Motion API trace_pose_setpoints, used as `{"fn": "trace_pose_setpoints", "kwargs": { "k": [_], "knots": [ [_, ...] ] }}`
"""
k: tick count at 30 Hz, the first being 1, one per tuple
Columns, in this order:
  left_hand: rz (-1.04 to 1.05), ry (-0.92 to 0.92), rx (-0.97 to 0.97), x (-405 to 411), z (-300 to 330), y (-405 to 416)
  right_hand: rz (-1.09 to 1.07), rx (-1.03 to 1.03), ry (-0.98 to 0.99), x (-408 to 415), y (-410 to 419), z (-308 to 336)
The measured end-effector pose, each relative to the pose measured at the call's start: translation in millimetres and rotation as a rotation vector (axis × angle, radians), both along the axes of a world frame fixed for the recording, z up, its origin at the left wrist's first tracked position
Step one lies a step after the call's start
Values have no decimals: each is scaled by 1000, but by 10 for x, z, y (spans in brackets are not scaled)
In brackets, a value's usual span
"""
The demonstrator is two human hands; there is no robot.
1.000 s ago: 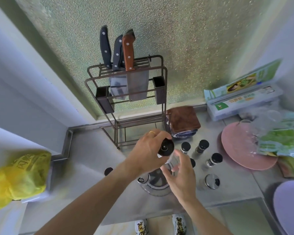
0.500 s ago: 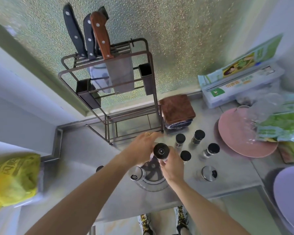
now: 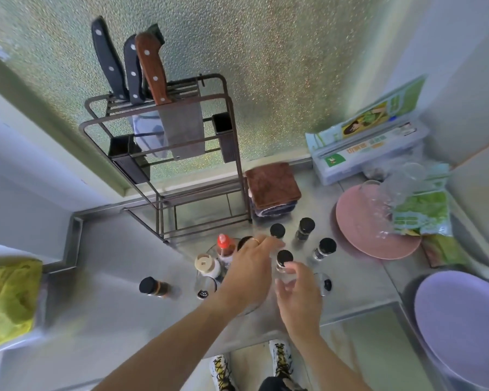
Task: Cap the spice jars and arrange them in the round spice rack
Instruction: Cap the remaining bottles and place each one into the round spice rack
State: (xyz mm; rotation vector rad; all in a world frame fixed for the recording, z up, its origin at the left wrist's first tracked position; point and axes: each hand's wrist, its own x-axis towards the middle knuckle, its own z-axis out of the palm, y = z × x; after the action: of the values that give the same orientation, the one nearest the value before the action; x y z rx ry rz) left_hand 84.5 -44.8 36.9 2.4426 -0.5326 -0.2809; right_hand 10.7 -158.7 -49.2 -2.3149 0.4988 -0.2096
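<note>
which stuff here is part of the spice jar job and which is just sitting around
Job: black-capped jars, jar by right hand, round spice rack, lone jar, loose lid.
Idle: knife rack, brown cloth, pink plate, yellow bag.

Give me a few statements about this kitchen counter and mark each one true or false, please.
1. Three knives stand in the wire rack. True.
2. The pink plate lies left of the knife rack. False: it lies to the right, near the green packets.
3. The right hand is at a black-capped jar. True.
4. The folded cloth is blue on top. False: the top is brown.
5. A jar with a black cap stands apart at the left. True.
6. The bottle with the red cap lies on the purple plate. False: it stands beside the left hand.
</note>
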Motion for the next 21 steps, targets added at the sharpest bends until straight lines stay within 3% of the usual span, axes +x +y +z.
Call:
{"fn": "trace_pose_setpoints", "kwargs": {
  "k": [5,9,14,21],
  "knots": [
    [-38,253,26,-394,-475,-440,-135,-244,26,-198,-613,-28],
    [-27,436,38,-533,-664,-699,-11,-197,217,-132,-773,-208],
    [20,476,90,-586,-906,-780,85,-178,294,-69,-812,-326],
    [302,497,-255,-776,-586,-282,149,-144,180,-156,-449,12]
  ]
}}
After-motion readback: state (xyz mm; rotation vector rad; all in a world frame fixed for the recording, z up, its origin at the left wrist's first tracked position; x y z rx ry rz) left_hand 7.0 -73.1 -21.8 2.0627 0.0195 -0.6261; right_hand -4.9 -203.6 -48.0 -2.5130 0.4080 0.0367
